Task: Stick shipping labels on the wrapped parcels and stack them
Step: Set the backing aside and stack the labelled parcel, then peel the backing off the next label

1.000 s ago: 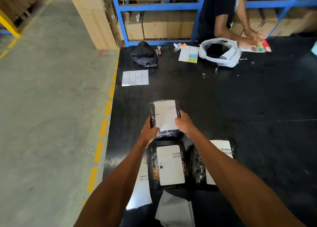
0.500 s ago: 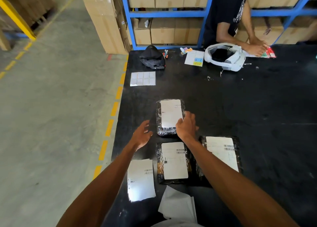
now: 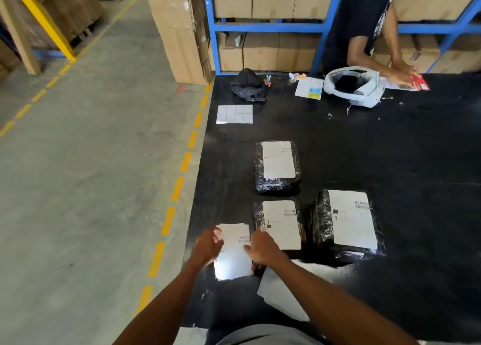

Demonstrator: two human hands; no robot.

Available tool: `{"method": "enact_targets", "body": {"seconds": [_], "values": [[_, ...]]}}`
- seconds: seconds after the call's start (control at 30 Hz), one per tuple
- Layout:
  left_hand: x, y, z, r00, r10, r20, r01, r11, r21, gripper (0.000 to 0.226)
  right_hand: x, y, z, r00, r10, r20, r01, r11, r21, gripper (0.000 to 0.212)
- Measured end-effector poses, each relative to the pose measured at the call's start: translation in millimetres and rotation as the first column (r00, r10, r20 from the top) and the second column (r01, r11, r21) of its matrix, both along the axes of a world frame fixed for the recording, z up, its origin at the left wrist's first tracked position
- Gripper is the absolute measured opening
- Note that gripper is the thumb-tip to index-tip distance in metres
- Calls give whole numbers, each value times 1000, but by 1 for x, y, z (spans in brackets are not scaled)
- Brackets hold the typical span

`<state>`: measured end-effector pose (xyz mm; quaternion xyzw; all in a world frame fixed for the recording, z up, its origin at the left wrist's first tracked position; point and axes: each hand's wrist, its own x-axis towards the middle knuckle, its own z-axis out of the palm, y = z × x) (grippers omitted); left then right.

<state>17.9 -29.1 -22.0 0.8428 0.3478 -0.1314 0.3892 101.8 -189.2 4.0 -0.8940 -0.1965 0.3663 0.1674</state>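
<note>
The left hand [image 3: 208,245] and right hand [image 3: 264,251] touch the loose label [image 3: 233,264], at nine o'clock of the near parcel [image 3: 281,222], probably to peel it; the grasp is unclear.

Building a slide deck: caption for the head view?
Left hand and right hand grip a label sheet beside three labelled parcels.

Three parcels wrapped in shiny black plastic lie flat on the black worktop [image 3: 390,149], each with a white barcoded label stuck on top. The far parcel [image 3: 278,186] sits alone. The near parcel [image 3: 260,214] lies just this side of it, and the larger right parcel [image 3: 322,225] lies beside that one. A loose label [image 3: 234,256] sits near the worktop's left edge, with the left hand [image 3: 208,245] and right hand [image 3: 263,248] holding its two sides.
</note>
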Motion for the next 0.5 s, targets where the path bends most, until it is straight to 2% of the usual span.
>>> {"method": "enact_targets", "body": {"seconds": [0.1, 0.2, 0.33, 0.5], "values": [[-19, -1, -19, 997, 8, 79, -7, 1000, -21, 48, -23, 6, -11, 998, -41, 37, 42, 999, -7, 41], [-27, -4, -18, 994, -20, 106, 22, 1000, -17, 54, -33, 9, -12, 981, -185, 62, 184, 983, 17, 40], [-28, 2, -20, 996, -37, 77, 43, 997, -70, 50, -34, 10, -25, 928, -373, -22, 373, 925, 67, 34], [-30, 13, -28, 996, -80, 37, 84, 990, -117, 47, -27, 3, -17, 913, -370, -169, 392, 912, 122, 35]]}}
